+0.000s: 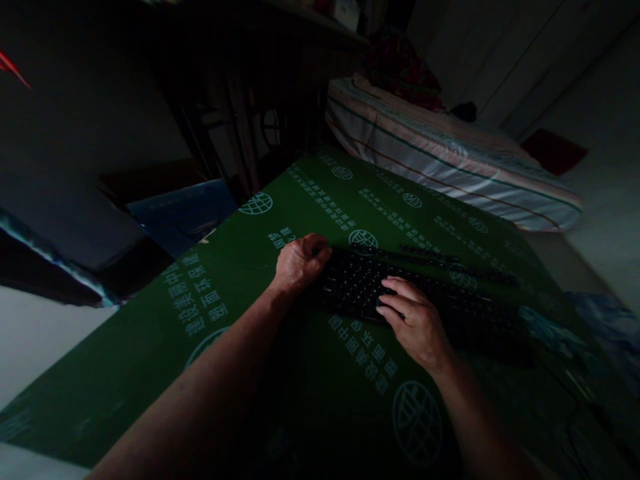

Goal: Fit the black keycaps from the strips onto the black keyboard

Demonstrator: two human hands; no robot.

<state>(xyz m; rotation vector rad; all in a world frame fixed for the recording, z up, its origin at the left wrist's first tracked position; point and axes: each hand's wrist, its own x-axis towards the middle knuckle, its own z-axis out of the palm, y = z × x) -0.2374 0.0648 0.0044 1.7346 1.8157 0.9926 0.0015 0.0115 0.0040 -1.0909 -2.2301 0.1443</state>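
Observation:
A black keyboard (355, 283) lies at a slant across a green, printed board surface. At its left end my left hand (301, 261) is closed, with the fingers curled over the edge. My right hand (413, 319) is over the middle keys, its thumb and fingertips drawn close together at the front rows. Whatever may be between those fingertips is too dark to make out. Behind the keyboard lie small black pieces (430, 253) in rows, which look like loose keycaps. The keyboard's right part sinks into shadow.
The green board (200, 373) carries white globe marks and lettering. Crumpled bluish plastic (553, 333) and a thin cable lie right of the keyboard. Beyond stands a bed with a striped cover (430, 147). A blue box (180, 207) is at the left, beside a dark wooden table.

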